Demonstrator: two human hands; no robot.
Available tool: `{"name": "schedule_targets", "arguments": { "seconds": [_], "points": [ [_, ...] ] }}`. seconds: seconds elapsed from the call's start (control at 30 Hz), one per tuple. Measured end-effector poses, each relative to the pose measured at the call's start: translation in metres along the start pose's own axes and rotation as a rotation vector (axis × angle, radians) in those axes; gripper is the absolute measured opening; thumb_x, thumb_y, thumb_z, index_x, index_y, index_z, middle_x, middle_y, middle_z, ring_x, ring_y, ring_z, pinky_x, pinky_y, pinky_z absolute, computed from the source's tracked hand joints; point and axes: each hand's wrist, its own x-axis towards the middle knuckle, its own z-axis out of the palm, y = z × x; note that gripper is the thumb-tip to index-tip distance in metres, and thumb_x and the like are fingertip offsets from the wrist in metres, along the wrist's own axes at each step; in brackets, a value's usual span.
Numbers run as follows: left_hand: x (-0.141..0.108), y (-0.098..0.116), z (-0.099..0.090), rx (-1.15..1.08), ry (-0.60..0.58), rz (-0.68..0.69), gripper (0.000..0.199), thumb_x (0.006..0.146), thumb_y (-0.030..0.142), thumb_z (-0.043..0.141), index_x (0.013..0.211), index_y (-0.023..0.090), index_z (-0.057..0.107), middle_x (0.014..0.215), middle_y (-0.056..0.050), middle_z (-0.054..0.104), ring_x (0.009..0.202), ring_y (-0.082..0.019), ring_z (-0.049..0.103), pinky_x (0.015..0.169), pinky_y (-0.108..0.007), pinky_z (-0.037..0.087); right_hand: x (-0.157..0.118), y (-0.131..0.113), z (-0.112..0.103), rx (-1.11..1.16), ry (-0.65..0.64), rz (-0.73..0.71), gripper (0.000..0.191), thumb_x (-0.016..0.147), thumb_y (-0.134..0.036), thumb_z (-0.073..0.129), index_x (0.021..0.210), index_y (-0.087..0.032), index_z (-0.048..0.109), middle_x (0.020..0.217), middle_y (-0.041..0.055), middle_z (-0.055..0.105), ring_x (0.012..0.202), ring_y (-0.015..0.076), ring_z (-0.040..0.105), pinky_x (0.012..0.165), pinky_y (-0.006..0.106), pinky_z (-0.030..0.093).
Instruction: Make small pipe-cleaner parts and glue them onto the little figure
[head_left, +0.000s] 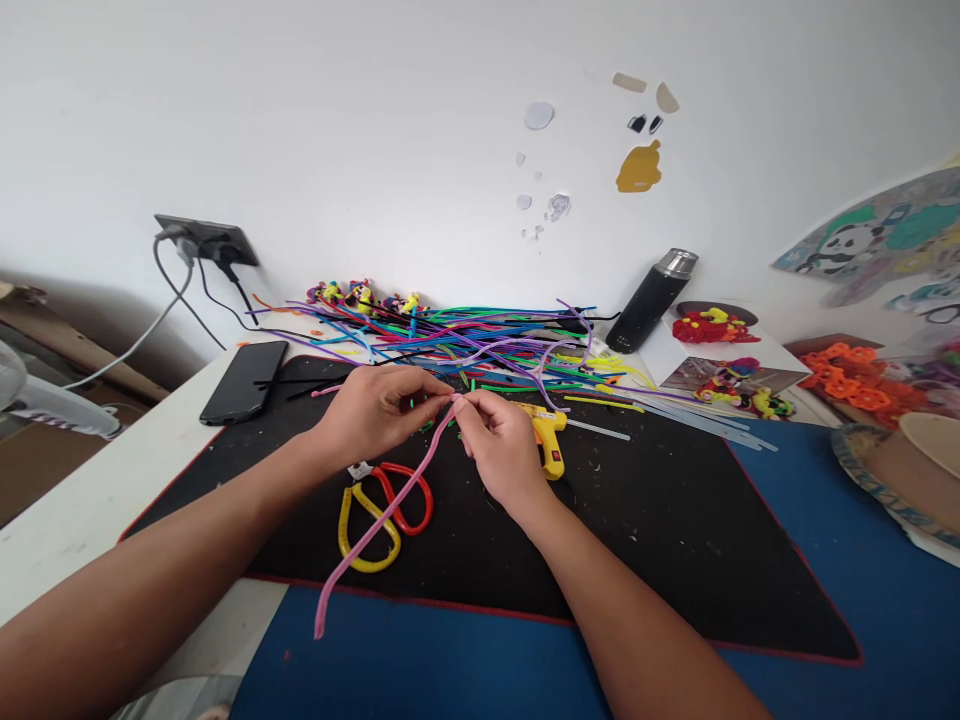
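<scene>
Both hands meet above the middle of a black mat (660,540). My left hand (379,412) pinches the upper end of a pink pipe cleaner (390,508) between thumb and fingers. Touching it at the same end, my right hand (499,440) is closed in a pinch too. The pink strip hangs down and to the left, passing over scissors (394,515) with one yellow and one red handle. A yellow glue gun (553,443) lies just behind my right hand, which partly hides it.
Many coloured pipe cleaners (480,345) lie along the wall, with small figures (364,296) behind. A phone (244,382) lies left; a black flask (649,302) stands back right. Orange pieces (847,375) and a round tray (870,475) are at the right.
</scene>
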Motion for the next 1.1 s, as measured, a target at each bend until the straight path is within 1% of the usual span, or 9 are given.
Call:
{"name": "schedule_targets", "arguments": {
  "seconds": [0.37,0.67,0.77,0.93,1.03,1.1],
  "points": [
    [-0.003,0.005,0.006,-0.038,0.03,-0.095,0.023,0.095,0.038,0.067,0.094,0.021,0.083,0.081,-0.002,0.081,0.065,-0.014,0.065,0.064,-0.023,0.048,0.001,0.0,0.0,0.002,0.013,0.001,0.035,0.097,-0.046,0.059,0.071,-0.023,0.057,0.054,-0.0047,0.046,0.052,0.0142,0.043,0.053,0.028,0.034],
    [-0.004,0.005,0.009,-0.05,0.033,-0.108,0.024,0.095,0.039,0.067,0.096,0.021,0.083,0.082,-0.003,0.081,0.067,-0.015,0.067,0.065,-0.024,0.049,0.001,-0.001,0.001,0.001,0.014,0.003,0.036,0.096,-0.047,0.057,0.07,-0.024,0.055,0.054,-0.0048,0.046,0.052,0.0139,0.042,0.054,0.029,0.034],
    [-0.003,0.003,0.007,-0.059,0.019,-0.074,0.022,0.097,0.036,0.067,0.098,0.021,0.082,0.086,-0.003,0.082,0.07,-0.015,0.069,0.068,-0.024,0.051,0.001,-0.001,0.0,0.01,0.011,0.008,0.034,0.096,-0.047,0.059,0.071,-0.023,0.058,0.055,-0.0048,0.046,0.052,0.0139,0.042,0.053,0.028,0.033],
    [0.0,-0.006,0.001,-0.038,-0.017,0.068,0.02,0.1,0.032,0.064,0.1,0.022,0.081,0.092,-0.004,0.084,0.077,-0.016,0.074,0.073,-0.023,0.052,0.001,0.0,0.0,0.045,0.001,0.01,0.031,0.096,-0.045,0.06,0.076,-0.022,0.065,0.054,-0.0048,0.047,0.051,0.0136,0.042,0.052,0.028,0.032],
    [0.001,-0.01,-0.001,-0.009,-0.015,0.153,0.019,0.102,0.03,0.064,0.101,0.022,0.081,0.093,-0.004,0.084,0.078,-0.015,0.075,0.071,-0.022,0.052,0.001,0.0,0.0,0.041,-0.007,0.018,0.031,0.096,-0.044,0.061,0.075,-0.022,0.064,0.053,-0.0051,0.047,0.05,0.0131,0.04,0.052,0.028,0.031],
    [0.0,-0.012,0.0,0.027,0.002,0.196,0.018,0.102,0.028,0.064,0.101,0.021,0.08,0.092,-0.003,0.084,0.075,-0.014,0.075,0.067,-0.021,0.05,0.001,0.001,0.0,0.041,-0.01,0.023,0.03,0.097,-0.044,0.061,0.076,-0.022,0.064,0.054,-0.0052,0.047,0.05,0.0131,0.041,0.052,0.028,0.031]
  ]
}}
